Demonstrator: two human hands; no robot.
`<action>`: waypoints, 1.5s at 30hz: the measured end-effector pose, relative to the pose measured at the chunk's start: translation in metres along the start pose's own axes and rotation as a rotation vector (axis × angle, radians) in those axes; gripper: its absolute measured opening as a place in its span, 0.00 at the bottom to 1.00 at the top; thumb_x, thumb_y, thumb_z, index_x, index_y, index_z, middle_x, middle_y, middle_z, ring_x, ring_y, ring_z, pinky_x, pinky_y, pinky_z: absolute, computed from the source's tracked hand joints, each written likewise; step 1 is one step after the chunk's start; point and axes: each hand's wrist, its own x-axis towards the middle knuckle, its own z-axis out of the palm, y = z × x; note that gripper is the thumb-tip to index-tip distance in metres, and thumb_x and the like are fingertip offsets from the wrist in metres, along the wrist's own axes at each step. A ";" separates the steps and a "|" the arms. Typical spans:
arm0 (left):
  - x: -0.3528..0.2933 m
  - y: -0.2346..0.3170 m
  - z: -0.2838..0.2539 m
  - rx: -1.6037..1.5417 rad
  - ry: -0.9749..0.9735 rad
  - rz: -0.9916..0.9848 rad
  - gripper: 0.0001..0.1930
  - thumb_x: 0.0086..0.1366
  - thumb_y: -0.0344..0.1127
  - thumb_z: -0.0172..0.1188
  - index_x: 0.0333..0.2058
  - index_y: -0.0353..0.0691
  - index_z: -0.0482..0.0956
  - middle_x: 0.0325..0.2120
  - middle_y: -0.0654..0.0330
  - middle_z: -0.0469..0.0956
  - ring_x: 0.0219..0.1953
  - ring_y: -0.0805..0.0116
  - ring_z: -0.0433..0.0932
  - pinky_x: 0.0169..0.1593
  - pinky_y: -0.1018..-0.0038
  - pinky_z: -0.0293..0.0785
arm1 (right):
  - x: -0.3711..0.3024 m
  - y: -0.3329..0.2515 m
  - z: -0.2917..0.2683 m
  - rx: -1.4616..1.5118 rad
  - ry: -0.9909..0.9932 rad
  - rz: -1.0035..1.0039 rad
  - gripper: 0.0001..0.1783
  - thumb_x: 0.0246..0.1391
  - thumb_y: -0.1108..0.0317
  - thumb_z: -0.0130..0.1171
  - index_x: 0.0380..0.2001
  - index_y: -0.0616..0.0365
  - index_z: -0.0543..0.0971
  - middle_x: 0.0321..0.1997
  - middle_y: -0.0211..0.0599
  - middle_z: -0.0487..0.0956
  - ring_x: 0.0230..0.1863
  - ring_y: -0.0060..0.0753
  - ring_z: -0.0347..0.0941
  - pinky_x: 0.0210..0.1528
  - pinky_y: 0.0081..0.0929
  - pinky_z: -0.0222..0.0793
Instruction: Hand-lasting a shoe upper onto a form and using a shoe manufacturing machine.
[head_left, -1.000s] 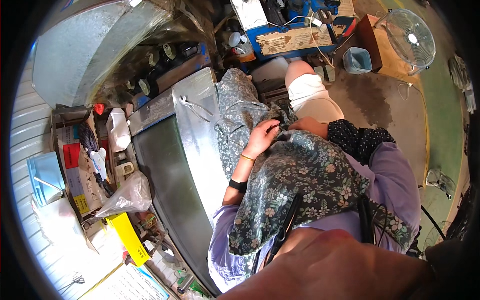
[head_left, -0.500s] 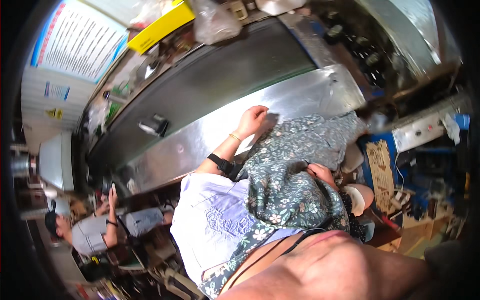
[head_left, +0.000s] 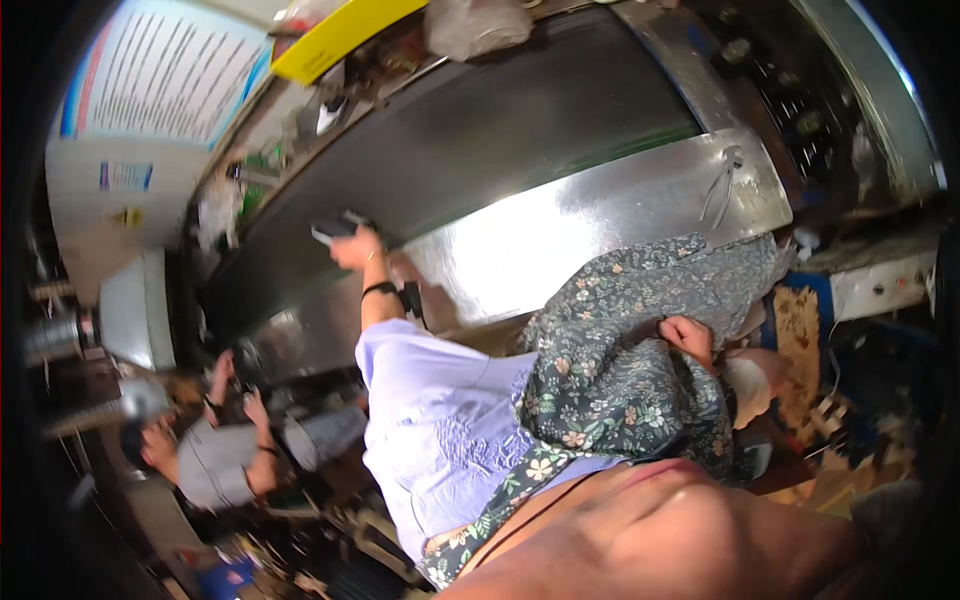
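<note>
My left arm reaches out across the metal bench, and my left hand [head_left: 357,250] is against a small black object [head_left: 338,226] with a pale edge. Motion blur smears its fingers, so their grip does not show. The object lies on a dark, belt-like surface [head_left: 480,150]; its kind is unclear. My right hand [head_left: 688,338] stays low by my body, fingers curled against my dark floral apron [head_left: 600,370]. Whatever may be inside that hand is hidden. Part of the apron spreads over the bench's near edge. My left wrist carries a black band and a bracelet.
A shiny metal plate [head_left: 520,240] runs along the belt's near side, with a pliers-like tool [head_left: 722,180] at its right end. A yellow box [head_left: 345,38] and a plastic bag [head_left: 478,28] sit beyond the belt. Another person [head_left: 215,465] is at the left.
My left hand has moved left and outward, from above the metal plate to the black object. My right hand remains curled at the apron. The head view has shifted somewhat.
</note>
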 end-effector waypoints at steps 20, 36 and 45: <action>-0.186 0.135 -0.007 -0.631 -1.066 1.213 0.28 0.64 0.43 0.61 0.60 0.36 0.69 0.60 0.47 0.71 0.61 0.44 0.68 0.62 0.57 0.65 | 0.013 -0.036 -0.017 -0.072 -0.036 0.003 0.19 0.60 0.49 0.53 0.35 0.53 0.82 0.33 0.43 0.82 0.39 0.50 0.78 0.40 0.44 0.70; -0.185 0.232 -0.075 0.245 -0.689 1.485 0.36 0.46 0.55 0.74 0.43 0.26 0.81 0.38 0.40 0.83 0.42 0.50 0.83 0.46 0.60 0.76 | 0.042 -0.047 -0.054 0.075 0.286 -0.218 0.17 0.60 0.53 0.58 0.41 0.55 0.79 0.35 0.41 0.82 0.34 0.44 0.80 0.36 0.39 0.72; -0.223 0.211 -0.058 -0.766 -1.064 0.922 0.24 0.63 0.28 0.65 0.55 0.25 0.71 0.47 0.48 0.80 0.45 0.64 0.80 0.51 0.72 0.76 | 0.079 -0.063 -0.093 -0.015 0.554 -0.177 0.30 0.61 0.48 0.58 0.58 0.58 0.71 0.45 0.50 0.81 0.44 0.52 0.78 0.46 0.41 0.73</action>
